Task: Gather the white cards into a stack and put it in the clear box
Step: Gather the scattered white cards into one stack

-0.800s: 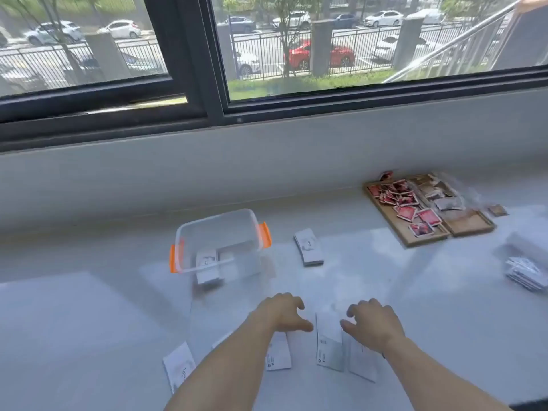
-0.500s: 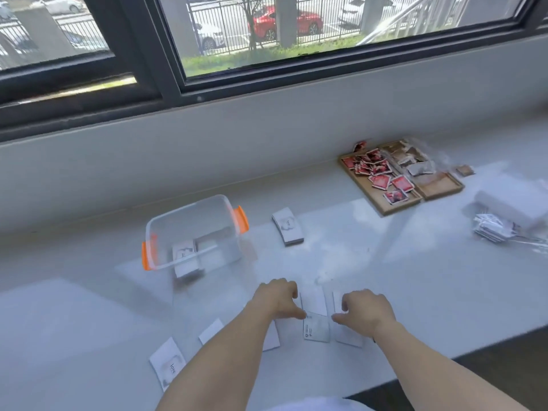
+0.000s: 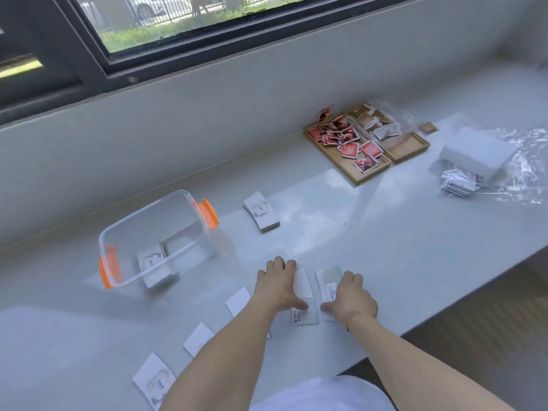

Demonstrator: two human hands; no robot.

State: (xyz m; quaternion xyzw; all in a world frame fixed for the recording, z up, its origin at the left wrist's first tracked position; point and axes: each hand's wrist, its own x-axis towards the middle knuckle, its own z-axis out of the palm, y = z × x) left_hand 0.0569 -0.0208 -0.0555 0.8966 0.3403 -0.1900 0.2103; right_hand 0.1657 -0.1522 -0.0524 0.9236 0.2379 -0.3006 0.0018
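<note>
Several white cards lie loose on the grey counter near its front edge. My left hand rests palm down on some, fingers spread; a card shows beside its fingers and another under its thumb. My right hand presses flat on cards next to it. More loose cards lie to the left: one, one, and a "love" card. The clear box with orange latches stands at the left, holding a small stack. Another stack of cards lies right of the box.
A wooden tray with red and brown packets sits at the back right. A white block, crinkled clear plastic and a pile of silvery packets lie at the far right. The counter's front edge runs diagonally at the lower right.
The view has tilted down and shifted. Both hands have slid slightly forward over the loose cards and drawn closer together, pushing cards between them.
</note>
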